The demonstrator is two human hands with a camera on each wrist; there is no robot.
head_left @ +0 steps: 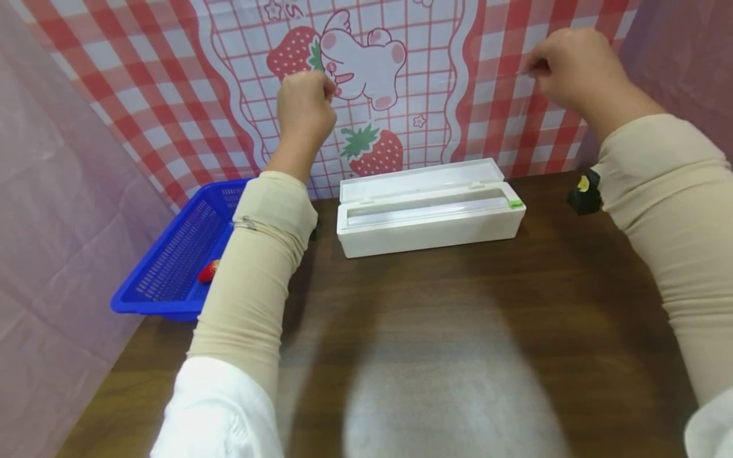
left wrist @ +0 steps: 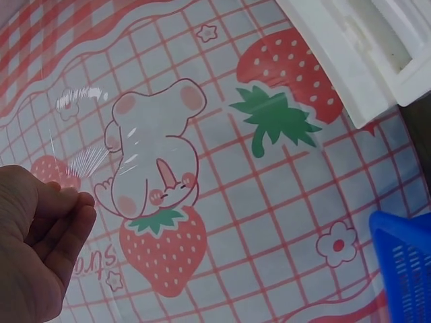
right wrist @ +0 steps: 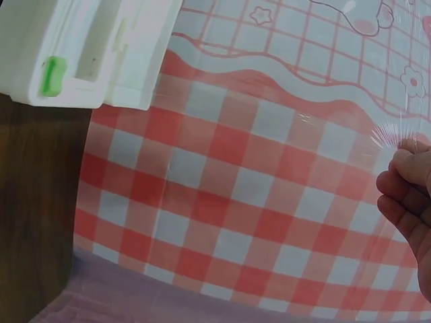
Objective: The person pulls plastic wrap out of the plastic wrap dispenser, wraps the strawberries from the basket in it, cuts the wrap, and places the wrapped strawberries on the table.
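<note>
Raised above the table in the head view, my left hand (head_left: 306, 102) and right hand (head_left: 578, 67) are spread wide apart. Each pinches a corner of a sheet of clear cling film (left wrist: 87, 160) between thumb and fingertips. Fine creases fan out of the film from the left fingertips (left wrist: 84, 200), and the right wrist view has similar creases in the film (right wrist: 387, 134). Below and between the hands stands a white cling film dispenser (head_left: 429, 230), its lid (head_left: 424, 181) tipped back. A green slider (head_left: 516, 204) sits at its right end.
At the left a blue plastic basket (head_left: 166, 308) stands partly behind my left forearm, with a red object (head_left: 209, 271) inside. Behind the brown wooden table (head_left: 412, 318) hangs a red and white checked cloth (head_left: 498, 121) with strawberries. Pink cloth (head_left: 63, 191) hangs at the left side.
</note>
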